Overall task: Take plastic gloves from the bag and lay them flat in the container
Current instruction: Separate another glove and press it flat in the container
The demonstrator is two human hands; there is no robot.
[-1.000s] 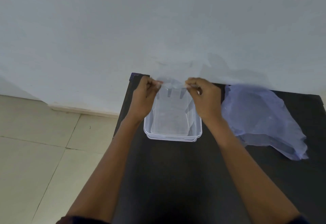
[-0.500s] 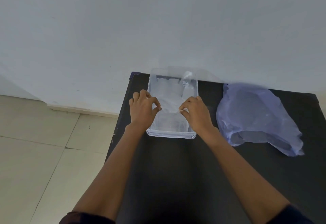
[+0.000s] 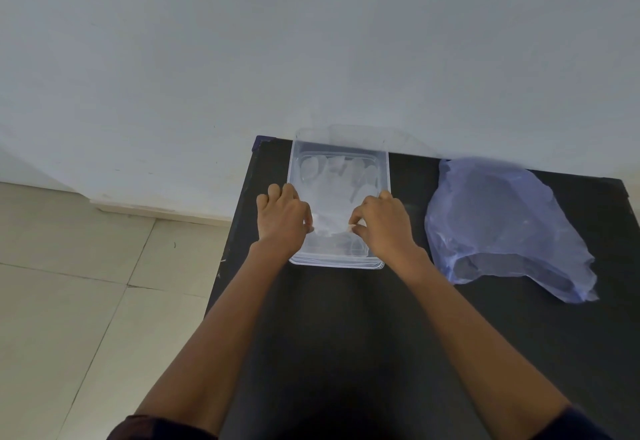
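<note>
A clear rectangular plastic container (image 3: pixel 384 176) stands at the far left of the black table, against the wall. A thin see-through plastic glove (image 3: pixel 334 183) lies spread inside it, fingers pointing to the wall. My left hand (image 3: pixel 282 217) pinches the glove's cuff at the left side, over the container's near half. My right hand (image 3: pixel 382 223) pinches the cuff at the right side. A crumpled bluish plastic bag (image 3: pixel 498 221) lies to the right of the container, its mouth facing me.
The black table (image 3: pixel 346 335) ends just left of the container; beige floor tiles (image 3: pixel 69 301) lie beyond that edge. A white wall (image 3: pixel 311 41) closes off the far side.
Both hands have come down from above the container's far rim toward its near half, drawing the glove down flat into the container.
</note>
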